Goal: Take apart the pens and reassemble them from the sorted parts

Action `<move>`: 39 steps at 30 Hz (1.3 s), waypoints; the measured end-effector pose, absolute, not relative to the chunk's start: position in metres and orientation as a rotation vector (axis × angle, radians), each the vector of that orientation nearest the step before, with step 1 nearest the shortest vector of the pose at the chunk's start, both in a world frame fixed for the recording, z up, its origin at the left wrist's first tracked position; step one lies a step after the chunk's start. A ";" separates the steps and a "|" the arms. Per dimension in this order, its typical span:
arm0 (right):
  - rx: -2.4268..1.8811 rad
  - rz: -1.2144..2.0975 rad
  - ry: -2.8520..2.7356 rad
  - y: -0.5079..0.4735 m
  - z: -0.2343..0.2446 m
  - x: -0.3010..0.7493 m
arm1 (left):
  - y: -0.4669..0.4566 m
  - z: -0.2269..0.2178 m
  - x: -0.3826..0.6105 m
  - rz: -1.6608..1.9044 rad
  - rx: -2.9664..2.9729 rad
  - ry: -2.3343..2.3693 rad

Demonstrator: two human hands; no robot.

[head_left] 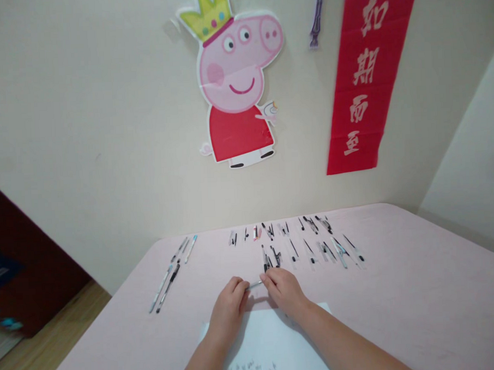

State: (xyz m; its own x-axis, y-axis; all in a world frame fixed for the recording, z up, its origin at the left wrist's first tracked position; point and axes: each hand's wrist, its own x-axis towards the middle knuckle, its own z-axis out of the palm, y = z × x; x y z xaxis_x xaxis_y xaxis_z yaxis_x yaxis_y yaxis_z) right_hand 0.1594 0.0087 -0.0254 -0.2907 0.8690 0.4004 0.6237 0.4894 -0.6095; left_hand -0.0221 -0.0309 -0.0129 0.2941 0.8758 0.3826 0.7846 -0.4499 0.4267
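Between my two hands a slim pen (254, 285) lies nearly level, its greyish middle showing. My left hand (231, 304) is closed round one end, and the fingertips of my right hand (285, 291) pinch the other. The fingers hide both ends, so I cannot tell if it is a whole pen or one part. Below the hands is a white sheet of paper (274, 336) with handwriting near its lower edge. Just beyond my right hand lie black pen parts (277, 255).
Two rows of disassembled pens, with refills (294, 248), caps and clear barrels, spread along the back of the pink-covered table (419, 286). Several whole-looking pens (168, 288) lie at the left. A wall with a pig cutout (240, 131) and red banner (363, 87) stands behind.
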 end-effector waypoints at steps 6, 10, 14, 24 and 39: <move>-1.169 0.617 -1.993 0.011 -0.031 0.157 | -0.030 -0.014 -0.023 0.899 2.409 1.511; -1.122 0.768 -1.928 0.012 -0.032 0.156 | -0.029 -0.017 -0.024 0.946 2.374 1.466; -1.104 0.841 -1.888 0.012 -0.032 0.155 | -0.029 -0.020 -0.025 0.980 2.301 1.521; -1.089 0.909 -1.856 0.011 -0.032 0.154 | -0.024 -0.025 -0.030 0.913 2.211 1.514; -1.005 1.052 -1.759 0.014 -0.035 0.155 | -0.024 -0.020 -0.034 0.873 2.197 1.527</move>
